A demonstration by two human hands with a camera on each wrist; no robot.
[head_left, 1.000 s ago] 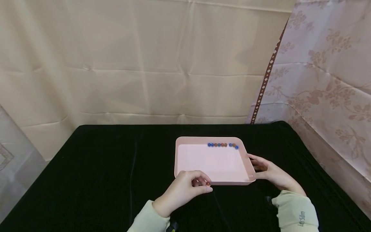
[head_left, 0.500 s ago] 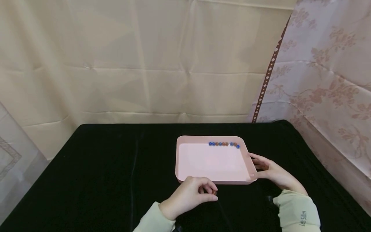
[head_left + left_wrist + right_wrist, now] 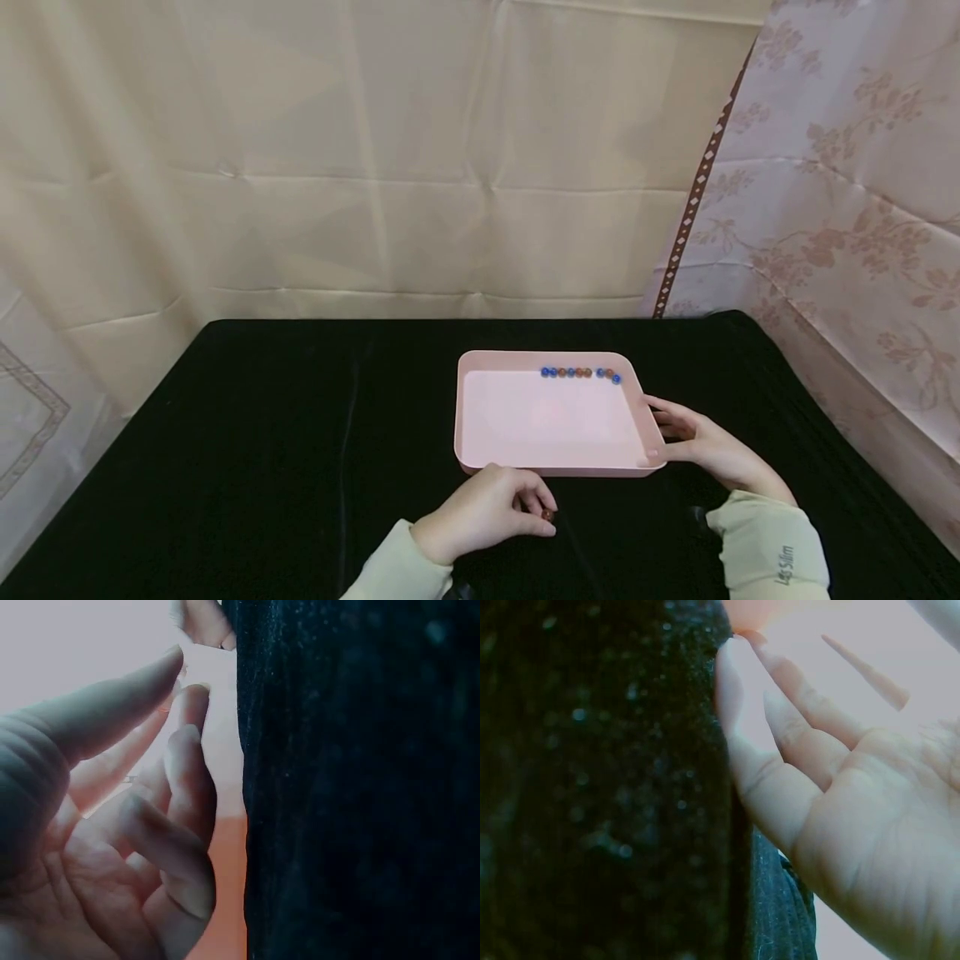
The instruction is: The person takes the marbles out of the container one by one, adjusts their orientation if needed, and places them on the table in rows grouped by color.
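My left hand [image 3: 491,512] is low in front of the tray's near edge, palm turned to the right. Thumb and fingertips pinch an orange-brown marble [image 3: 548,516]. In the left wrist view the other fingers of that hand [image 3: 142,817] curl loosely, and the marble is hard to make out. A shallow pink tray [image 3: 540,421] lies on the black cloth. My right hand [image 3: 712,450] grips its right side, thumb over the rim at the near corner and fingers along the outer wall. The right wrist view shows this hand [image 3: 832,772] with its fingers lengthwise beside the dark cloth.
Along the tray's far wall runs a row of blue and orange-brown marbles [image 3: 571,372], with a small gap before the rightmost few [image 3: 608,374]. Black cloth [image 3: 262,450] covers the table. A cream curtain [image 3: 337,167] hangs behind, a floral one [image 3: 847,192] on the right.
With the marble pinched, my left hand has drawn back from over the tray's near rim and sunk toward the cloth in front. The right hand stays at the tray; the row looks the same.
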